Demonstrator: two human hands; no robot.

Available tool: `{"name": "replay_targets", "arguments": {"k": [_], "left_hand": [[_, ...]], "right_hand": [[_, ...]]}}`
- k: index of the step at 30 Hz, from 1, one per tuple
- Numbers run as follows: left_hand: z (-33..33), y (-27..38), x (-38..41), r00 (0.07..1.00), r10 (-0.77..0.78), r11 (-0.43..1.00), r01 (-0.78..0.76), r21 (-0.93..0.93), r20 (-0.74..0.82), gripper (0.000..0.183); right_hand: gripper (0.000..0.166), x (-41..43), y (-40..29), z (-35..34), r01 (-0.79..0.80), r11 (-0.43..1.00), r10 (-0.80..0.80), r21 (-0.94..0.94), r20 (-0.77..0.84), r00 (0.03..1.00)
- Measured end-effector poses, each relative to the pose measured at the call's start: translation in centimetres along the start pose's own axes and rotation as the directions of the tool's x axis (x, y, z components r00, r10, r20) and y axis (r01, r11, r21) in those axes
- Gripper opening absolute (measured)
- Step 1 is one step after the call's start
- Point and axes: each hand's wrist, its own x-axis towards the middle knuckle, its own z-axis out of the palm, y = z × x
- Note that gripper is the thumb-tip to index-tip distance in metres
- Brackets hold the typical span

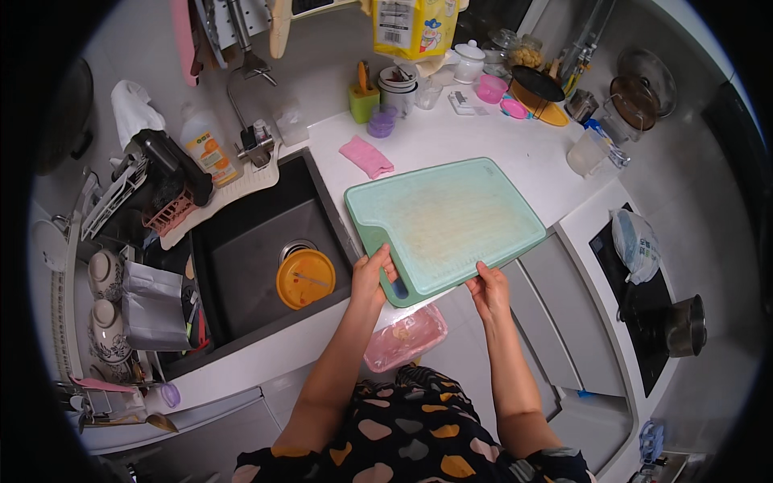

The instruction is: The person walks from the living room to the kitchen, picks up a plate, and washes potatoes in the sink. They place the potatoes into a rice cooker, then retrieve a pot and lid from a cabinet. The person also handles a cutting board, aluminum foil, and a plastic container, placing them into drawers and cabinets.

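Observation:
A green plastic cutting board point(450, 226) with a worn pale middle is held above the counter's front edge. My left hand point(373, 279) grips it at the handle slot, thumb on top. On the board's near long edge, my right hand point(488, 290) holds with the thumb above and the fingers underneath. Beyond the board's upper left lies a folded pink cloth point(366, 157) on the white counter. In the dark sink to the left sits an orange bowl point(306, 279) with a fork in it. Below the board is a pink bin point(406, 338) with a plastic liner.
A faucet point(256, 145) and a detergent bottle point(208, 148) stand behind the sink. A dish rack with bowls point(109, 326) is at the left. Cups, a knife block point(364, 102) and jars line the back. On the right are a cooktop point(640, 326), a metal pot point(686, 326) and a plastic bag point(636, 246).

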Motion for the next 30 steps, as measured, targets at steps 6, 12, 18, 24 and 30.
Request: {"name": "replay_targets", "arguments": {"k": [6, 12, 18, 24, 30], "left_hand": [[2.5, -1.5, 0.2, 0.979, -0.016, 0.994, 0.039, 0.107, -0.205, 0.014], [3.1, 0.7, -1.5, 0.966, 0.040, 0.541, 0.195, 0.818, -0.256, 0.028], [3.5, 2.2, -2.1, 0.966, 0.197, -0.441, 0.239, 0.865, -0.167, 0.044], [1.2, 4.3, -4.4, 0.948, 0.317, -0.355, 0.134, 0.925, -0.016, 0.035], [-5.8, 16.4, -12.3, 0.430, 0.902, -0.097, 0.112, 0.989, 0.040, 0.008]], "right_hand": [[0.023, 2.2, 0.5, -3.1, -0.041, 0.999, 0.041, -0.008, -0.008, 0.999], [0.034, 2.1, -0.7, -3.7, -0.203, 0.929, 0.202, -0.308, -0.035, 0.979], [0.041, 2.4, -0.8, -4.0, -0.351, 0.639, 0.246, -0.684, -0.249, 0.937], [0.040, 0.7, -1.4, 1.2, -0.257, 0.182, 0.162, -0.949, -0.229, 0.960], [0.024, -1.4, 0.5, 13.0, 0.071, 0.127, 0.139, -0.989, 0.089, 0.986]]}}
